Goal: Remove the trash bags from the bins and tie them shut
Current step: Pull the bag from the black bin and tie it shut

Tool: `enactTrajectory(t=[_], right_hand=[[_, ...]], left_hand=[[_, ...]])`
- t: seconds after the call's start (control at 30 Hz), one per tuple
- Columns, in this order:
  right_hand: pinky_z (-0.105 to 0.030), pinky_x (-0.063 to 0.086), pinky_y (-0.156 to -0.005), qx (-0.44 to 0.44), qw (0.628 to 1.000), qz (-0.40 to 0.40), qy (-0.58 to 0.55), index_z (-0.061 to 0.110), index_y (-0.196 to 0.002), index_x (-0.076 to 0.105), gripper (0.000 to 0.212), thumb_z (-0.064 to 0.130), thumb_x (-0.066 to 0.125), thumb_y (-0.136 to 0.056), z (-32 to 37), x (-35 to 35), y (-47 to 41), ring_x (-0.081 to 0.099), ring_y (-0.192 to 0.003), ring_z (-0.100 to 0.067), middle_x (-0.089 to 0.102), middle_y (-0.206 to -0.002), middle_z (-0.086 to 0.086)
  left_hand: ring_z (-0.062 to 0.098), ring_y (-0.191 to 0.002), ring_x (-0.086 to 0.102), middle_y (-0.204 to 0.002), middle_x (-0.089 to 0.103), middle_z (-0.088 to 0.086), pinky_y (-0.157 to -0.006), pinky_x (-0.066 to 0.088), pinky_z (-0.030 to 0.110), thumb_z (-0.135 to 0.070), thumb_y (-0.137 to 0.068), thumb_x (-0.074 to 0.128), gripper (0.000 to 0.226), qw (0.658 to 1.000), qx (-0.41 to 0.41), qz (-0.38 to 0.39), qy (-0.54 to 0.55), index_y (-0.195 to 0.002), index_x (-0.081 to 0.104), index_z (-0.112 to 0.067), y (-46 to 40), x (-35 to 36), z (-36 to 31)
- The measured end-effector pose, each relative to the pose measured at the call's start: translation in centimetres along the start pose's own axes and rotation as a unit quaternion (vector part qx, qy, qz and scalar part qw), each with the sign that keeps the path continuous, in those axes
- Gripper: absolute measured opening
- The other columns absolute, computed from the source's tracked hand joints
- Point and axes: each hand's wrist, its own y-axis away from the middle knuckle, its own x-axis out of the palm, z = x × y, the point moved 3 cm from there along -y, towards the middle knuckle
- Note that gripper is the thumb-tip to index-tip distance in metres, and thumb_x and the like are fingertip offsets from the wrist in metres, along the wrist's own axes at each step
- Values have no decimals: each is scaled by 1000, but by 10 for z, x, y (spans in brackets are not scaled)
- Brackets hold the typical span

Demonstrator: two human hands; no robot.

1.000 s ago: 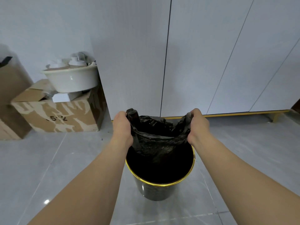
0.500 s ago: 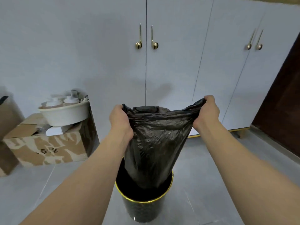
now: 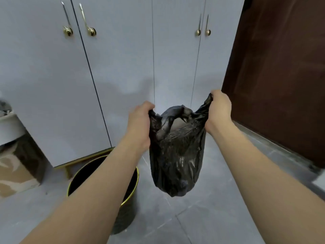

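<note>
Both hands are clamped tight on the black trash bag (image 3: 176, 155), one on each side of its mouth: the left hand (image 3: 139, 126) has its fingers curled around a bunched bit of the rim, and the right hand (image 3: 219, 110) is fisted around the opposite edge, held a bit higher, so the top of the bag slopes up toward the right. The mouth sags in a loose crumpled fold between the two fists and isn't tied. The bag hangs completely free in the air, its rounded bottom above the grey tile floor (image 3: 202, 217) and not touching anything. The bin (image 3: 130, 205), black with a gold rim, sits on the floor down and to the left of the bag, partly hidden behind the person's left forearm, and the bag is clear of its rim. Straight ahead are white cabinet doors (image 3: 123, 67) with gold handles, standing on a gold base rail near the bin. A dark brown door (image 3: 281, 76) closes off the right side, fairly near the right hand. At the far left edge there's a cardboard box (image 3: 17, 169) with a white tub (image 3: 8, 127) on top, well apart from the bag. Open floor runs under and in front of the bag.
</note>
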Motion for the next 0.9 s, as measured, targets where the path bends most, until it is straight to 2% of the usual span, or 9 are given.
enactTrajectory(t=[0.2,0.33,0.4,0.53,0.6,0.67,0.73,0.83,0.9], right_hand=[[-33,34,-64,94,967,19,236,11,-94,48,12,22,54,-91,-118,-110,-2,43,-73,-20,44,-83,-6],[-23,32,-54,116,933,70,335,10,-93,58,17,1,45,-89,-163,-157,-1,43,-66,-12,48,-76,0],[-21,36,-58,111,918,86,372,13,-96,63,23,3,43,-91,-163,-166,-8,46,-70,-9,52,-83,2],[-22,34,-59,80,916,114,377,17,-95,64,25,5,42,-93,-156,-166,-16,45,-71,-10,51,-82,5],[-24,35,-58,75,929,117,343,18,-92,65,26,6,43,-93,-153,-163,-15,45,-69,-13,51,-78,1],[-24,38,-60,69,943,116,304,22,-89,65,27,7,44,-94,-151,-164,-14,47,-70,-14,53,-79,-2],[-26,40,-68,56,950,108,287,26,-89,65,28,11,43,-97,-148,-167,-16,47,-76,-15,54,-85,-1],[-27,34,-64,25,961,67,268,26,-94,64,27,17,40,-101,-134,-176,-27,40,-71,-13,45,-80,1],[-22,34,-59,-11,956,39,291,21,-107,63,21,23,43,-101,-123,-185,-35,39,-65,-10,45,-84,0]], left_hand=[[21,-58,50,-72,51,9,-54,37,26,-20,-82,65,17,937,-96,4,-335,-84,50,-11,6,-37,153],[26,-67,61,-83,63,10,-59,48,29,-37,-83,60,32,766,-262,112,-576,-94,53,-7,25,-75,233],[28,-70,62,-88,64,12,-64,49,32,-53,-86,51,52,733,-291,126,-603,-107,53,-5,28,-81,247],[28,-89,59,-102,62,11,-79,46,37,-77,-83,32,72,796,-341,102,-490,-110,53,-14,20,-67,264],[29,-99,58,-113,61,9,-82,43,38,-82,-75,42,77,818,-375,91,-427,-116,51,-18,17,-56,275],[28,-99,58,-117,60,9,-78,44,37,-67,-74,65,72,826,-376,95,-409,-124,52,-17,19,-46,287],[30,-89,62,-110,64,14,-69,48,33,-28,-79,75,53,854,-369,68,-361,-124,54,-10,22,-39,296],[29,-62,59,-77,63,18,-60,49,34,5,-81,58,23,912,-305,-3,-275,-103,60,-2,12,-42,285],[29,-64,59,-71,61,13,-60,49,36,5,-80,52,17,922,-150,-43,-354,-91,59,-6,0,-47,256]])
